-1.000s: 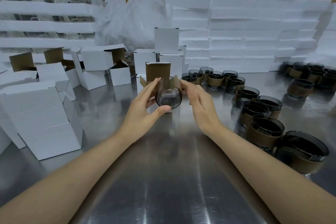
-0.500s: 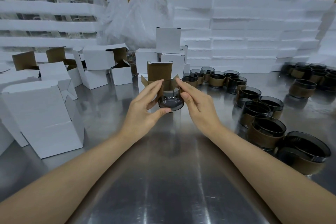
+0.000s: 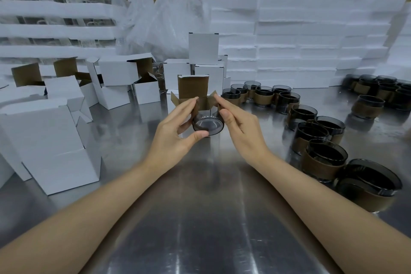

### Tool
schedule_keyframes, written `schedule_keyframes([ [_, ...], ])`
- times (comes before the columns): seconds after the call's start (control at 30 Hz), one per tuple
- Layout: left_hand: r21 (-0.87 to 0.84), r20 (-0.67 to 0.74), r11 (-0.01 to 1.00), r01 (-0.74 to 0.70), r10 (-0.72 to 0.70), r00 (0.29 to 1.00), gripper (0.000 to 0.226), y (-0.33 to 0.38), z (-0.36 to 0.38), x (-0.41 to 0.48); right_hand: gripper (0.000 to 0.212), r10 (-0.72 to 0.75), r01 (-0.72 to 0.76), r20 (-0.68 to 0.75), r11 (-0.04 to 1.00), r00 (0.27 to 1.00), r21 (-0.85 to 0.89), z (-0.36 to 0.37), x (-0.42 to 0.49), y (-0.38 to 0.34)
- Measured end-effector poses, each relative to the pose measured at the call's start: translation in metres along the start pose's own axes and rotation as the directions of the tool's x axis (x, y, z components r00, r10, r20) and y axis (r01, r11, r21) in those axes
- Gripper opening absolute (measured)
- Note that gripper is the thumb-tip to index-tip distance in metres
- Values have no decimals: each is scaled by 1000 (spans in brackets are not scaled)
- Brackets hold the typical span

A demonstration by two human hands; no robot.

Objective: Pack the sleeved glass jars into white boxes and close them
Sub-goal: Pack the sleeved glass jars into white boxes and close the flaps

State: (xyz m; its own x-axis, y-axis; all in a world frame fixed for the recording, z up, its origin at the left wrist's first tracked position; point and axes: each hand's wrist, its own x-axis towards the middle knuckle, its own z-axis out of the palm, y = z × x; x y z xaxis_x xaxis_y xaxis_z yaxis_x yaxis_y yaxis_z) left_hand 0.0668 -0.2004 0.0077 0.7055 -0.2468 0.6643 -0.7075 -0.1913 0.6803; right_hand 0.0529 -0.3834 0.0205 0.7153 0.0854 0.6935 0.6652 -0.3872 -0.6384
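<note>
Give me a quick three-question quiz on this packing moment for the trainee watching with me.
1. True or false: the jar between the hands is fully inside the open box, flaps shut.
2. Which hand has its thumb under the jar's glass base? A) left hand B) right hand
3. Fill in: the waiting sleeved jars stand on the person's ____ side of the steel table.

Key: 1. False, the glass base still sticks out and the flaps stand open. 2. A. 3. Right.
</note>
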Motion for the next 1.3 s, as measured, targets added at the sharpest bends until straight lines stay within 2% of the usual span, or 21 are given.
schedule_keyframes([
  [0.17, -35, -25, 999, 16, -17, 1000, 77, 1, 1, 2, 29, 77, -73, -17, 982, 997, 172, 1, -1, 0],
  [0.3, -66, -26, 997, 51, -53, 998, 77, 1, -2, 3, 42, 75, -79, 28, 977, 997, 200, 4, -2, 2],
  [0.4, -85, -37, 995, 59, -62, 997, 76, 1, -4, 3, 38, 114, -104, -22, 957, 993, 272, 8, -2, 2],
  [0.5, -29, 11, 999, 30, -29, 1000, 79, 1, -5, 3, 33, 194, -165, -39, 910, 980, 379, 9, -1, 3],
  [0.63, 59, 41, 998, 1, -3, 999, 77, 0, -2, 3, 43, 267, -236, -19, 882, 963, 408, 8, 0, 4],
  [0.77, 39, 9, 999, -12, 11, 1000, 69, 0, -3, 3, 30, 228, -220, 29, 890, 973, 400, 9, -1, 1],
  [0.87, 59, -52, 997, -43, 46, 998, 66, 1, -2, 2, 37, 149, -142, -5, 953, 989, 267, 9, 1, -2],
  [1.03, 99, -103, 989, -109, 119, 988, 75, 3, -2, 0, 53, 110, -145, 126, 940, 986, 310, 13, -5, -7],
  [1.13, 101, -98, 985, -137, 147, 984, 79, 5, -2, 1, 48, 171, -207, 121, 877, 978, 433, 18, -5, -10],
  [1.17, 79, -90, 987, -137, 144, 986, 79, 5, -2, 1, 45, 214, -245, 120, 824, 970, 511, 20, -4, -12],
  [1.27, 12, -31, 997, -72, 72, 997, 78, 4, 1, 1, 48, 323, -358, 204, 544, 924, 759, 22, -1, -15],
  [1.3, -15, -11, 999, -28, 28, 1000, 77, 2, 1, 1, 49, 330, -373, 224, 515, 917, 771, 21, 0, -15],
])
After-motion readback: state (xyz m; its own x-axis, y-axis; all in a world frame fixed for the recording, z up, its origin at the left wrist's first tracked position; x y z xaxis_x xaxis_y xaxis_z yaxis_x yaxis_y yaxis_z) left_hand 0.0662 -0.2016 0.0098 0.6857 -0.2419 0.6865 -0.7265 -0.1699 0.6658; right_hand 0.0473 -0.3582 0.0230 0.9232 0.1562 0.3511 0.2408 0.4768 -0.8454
